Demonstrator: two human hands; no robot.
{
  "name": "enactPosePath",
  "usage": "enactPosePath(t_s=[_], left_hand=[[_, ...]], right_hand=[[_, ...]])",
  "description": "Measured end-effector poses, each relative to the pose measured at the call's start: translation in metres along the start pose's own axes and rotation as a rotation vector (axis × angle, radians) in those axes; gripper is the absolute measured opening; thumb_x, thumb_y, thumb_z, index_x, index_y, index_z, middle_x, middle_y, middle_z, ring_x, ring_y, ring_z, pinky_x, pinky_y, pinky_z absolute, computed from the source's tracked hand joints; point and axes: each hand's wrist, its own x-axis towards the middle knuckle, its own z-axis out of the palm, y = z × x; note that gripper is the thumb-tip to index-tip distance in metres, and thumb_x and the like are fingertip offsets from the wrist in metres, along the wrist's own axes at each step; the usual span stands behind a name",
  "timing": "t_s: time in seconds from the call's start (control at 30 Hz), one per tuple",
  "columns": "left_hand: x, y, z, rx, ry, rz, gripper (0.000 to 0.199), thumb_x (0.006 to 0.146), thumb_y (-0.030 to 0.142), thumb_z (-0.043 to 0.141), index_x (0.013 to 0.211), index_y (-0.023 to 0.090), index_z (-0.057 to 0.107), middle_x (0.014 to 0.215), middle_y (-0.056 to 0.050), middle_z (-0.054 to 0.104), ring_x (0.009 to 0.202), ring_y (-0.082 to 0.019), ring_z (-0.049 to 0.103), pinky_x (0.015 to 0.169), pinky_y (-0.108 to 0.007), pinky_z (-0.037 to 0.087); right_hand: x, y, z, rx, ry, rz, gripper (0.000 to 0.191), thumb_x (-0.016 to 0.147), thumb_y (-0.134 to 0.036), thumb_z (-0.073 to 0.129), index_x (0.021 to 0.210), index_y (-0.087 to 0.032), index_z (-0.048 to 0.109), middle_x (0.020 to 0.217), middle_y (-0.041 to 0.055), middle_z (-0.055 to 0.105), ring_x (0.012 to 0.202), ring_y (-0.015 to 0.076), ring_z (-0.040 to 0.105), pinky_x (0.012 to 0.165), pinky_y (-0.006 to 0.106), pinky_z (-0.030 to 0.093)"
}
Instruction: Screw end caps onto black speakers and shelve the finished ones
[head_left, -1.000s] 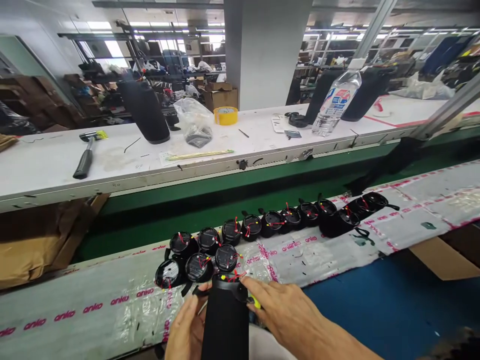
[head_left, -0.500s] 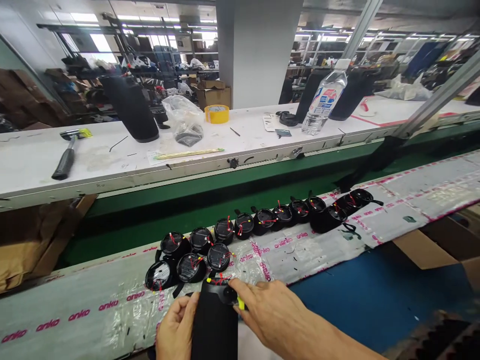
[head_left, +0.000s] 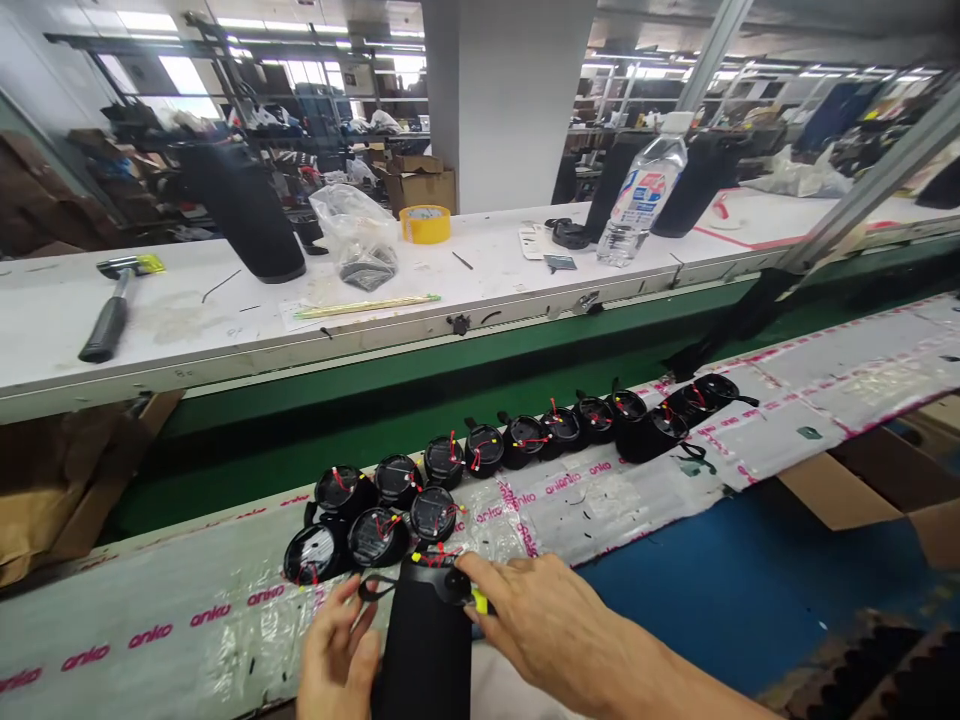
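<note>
A black fabric-covered cylinder (head_left: 426, 650) stands upright at the bottom centre, with red wires and a yellow connector at its top. My right hand (head_left: 536, 625) grips its upper right edge, fingers closed near a yellow piece (head_left: 480, 601). Left of the cylinder, my left hand (head_left: 339, 650) has its fingers apart, beside a small black strap loop (head_left: 377, 588) that sticks out from the cylinder's top. Behind them, several black round units (head_left: 377, 537) with red wires stand in rows on the plastic-covered bench (head_left: 187, 640).
On the white shelf (head_left: 45, 330) are a hammer (head_left: 109, 318), a tall black cylinder (head_left: 244, 210), a plastic bag (head_left: 356, 235), yellow tape (head_left: 425, 225) and a water bottle (head_left: 643, 195). An open cardboard box (head_left: 840, 490) is at the right.
My left hand has come off the cylinder's side and its fingers have spread; the strap loop now shows. My right hand keeps its hold. The view has shifted slightly.
</note>
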Motion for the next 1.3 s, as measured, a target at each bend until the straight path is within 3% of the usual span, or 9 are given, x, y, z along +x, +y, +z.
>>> enactPosePath(t_s=[0.13, 0.2, 0.27, 0.47, 0.57, 0.7, 0.87, 1.17, 1.3], left_hand=[[0.025, 0.03, 0.017, -0.4, -0.501, -0.331, 0.097, 0.065, 0.074, 0.085, 0.146, 0.029, 0.058, 0.153, -0.015, 0.06, 0.135, -0.044, 0.06, 0.107, -0.053, 0.055], [0.035, 0.04, 0.019, -0.381, -0.728, -0.366, 0.11, 0.054, 0.064, 0.096, 0.149, 0.026, 0.056, 0.149, -0.018, 0.063, 0.132, -0.045, 0.062, 0.108, -0.054, 0.053], [0.04, 0.043, 0.015, -0.301, -0.793, -0.337, 0.108, 0.051, 0.052, 0.1, 0.146, 0.024, 0.059, 0.143, -0.016, 0.067, 0.129, -0.043, 0.064, 0.111, -0.051, 0.051], [0.031, 0.039, 0.001, -0.358, -0.613, -0.428, 0.083, 0.066, 0.048, 0.09, 0.14, 0.027, 0.059, 0.142, -0.013, 0.068, 0.12, -0.04, 0.069, 0.097, -0.046, 0.058], [0.025, 0.047, 0.001, -0.248, -0.557, -0.293, 0.093, 0.065, 0.049, 0.091, 0.146, 0.027, 0.052, 0.141, -0.014, 0.068, 0.122, -0.04, 0.068, 0.1, -0.045, 0.055], [0.023, 0.06, 0.0, 0.031, -0.491, -0.079, 0.085, 0.068, 0.055, 0.089, 0.14, 0.025, 0.055, 0.138, -0.011, 0.069, 0.121, -0.035, 0.067, 0.106, -0.041, 0.051], [0.02, 0.063, -0.005, 0.123, -0.483, -0.019, 0.084, 0.069, 0.058, 0.087, 0.14, 0.027, 0.054, 0.138, -0.008, 0.068, 0.12, -0.031, 0.067, 0.102, -0.035, 0.053], [0.016, 0.062, -0.006, 0.111, -0.476, -0.052, 0.081, 0.07, 0.057, 0.087, 0.137, 0.025, 0.053, 0.13, -0.008, 0.071, 0.109, -0.029, 0.069, 0.095, -0.036, 0.053], [0.016, 0.062, -0.007, 0.163, -0.453, -0.032, 0.078, 0.07, 0.057, 0.086, 0.133, 0.023, 0.055, 0.128, -0.01, 0.071, 0.11, -0.031, 0.069, 0.097, -0.039, 0.053]], right_hand=[[0.005, -0.002, 0.002, -0.027, 0.039, -0.092, 0.042, 0.101, -0.027, 0.065, 0.136, -0.02, 0.044, 0.101, -0.0013, 0.075, 0.075, 0.0217, 0.075, 0.054, 0.037, 0.036], [0.008, -0.003, 0.002, -0.034, 0.049, -0.126, 0.044, 0.1, -0.025, 0.067, 0.137, -0.019, 0.044, 0.107, 0.0006, 0.075, 0.076, 0.0212, 0.074, 0.054, 0.037, 0.038], [0.01, -0.002, 0.0, -0.028, 0.075, -0.145, 0.044, 0.1, -0.022, 0.065, 0.139, -0.018, 0.044, 0.112, 0.0027, 0.075, 0.078, 0.0207, 0.073, 0.055, 0.036, 0.041], [0.005, 0.004, -0.003, 0.095, 0.428, -0.212, 0.03, 0.103, -0.009, 0.037, 0.13, -0.018, 0.049, 0.093, 0.0026, 0.072, 0.075, 0.0205, 0.069, 0.063, 0.035, 0.047], [0.002, -0.005, 0.005, 0.089, 0.37, -0.063, 0.021, 0.108, -0.016, 0.034, 0.119, -0.023, 0.05, 0.082, -0.0015, 0.069, 0.065, 0.0202, 0.07, 0.053, 0.035, 0.042], [0.004, -0.023, 0.016, 0.001, 0.343, -0.061, 0.03, 0.114, -0.026, 0.019, 0.105, -0.025, 0.047, 0.073, -0.0021, 0.066, 0.053, 0.0206, 0.068, 0.043, 0.037, 0.036], [0.011, -0.031, 0.017, -0.059, 0.382, -0.04, 0.04, 0.114, -0.027, 0.005, 0.097, -0.027, 0.042, 0.065, -0.0038, 0.061, 0.046, 0.0186, 0.064, 0.04, 0.036, 0.032], [0.01, -0.032, 0.032, -0.048, 0.267, -0.035, 0.006, 0.106, -0.022, 0.041, 0.103, -0.027, 0.042, 0.073, -0.0035, 0.065, 0.054, 0.0207, 0.069, 0.045, 0.037, 0.037], [0.009, -0.035, 0.033, -0.062, 0.26, -0.029, 0.016, 0.098, -0.02, 0.054, 0.102, -0.026, 0.041, 0.072, -0.0038, 0.065, 0.052, 0.0205, 0.069, 0.043, 0.036, 0.034]])
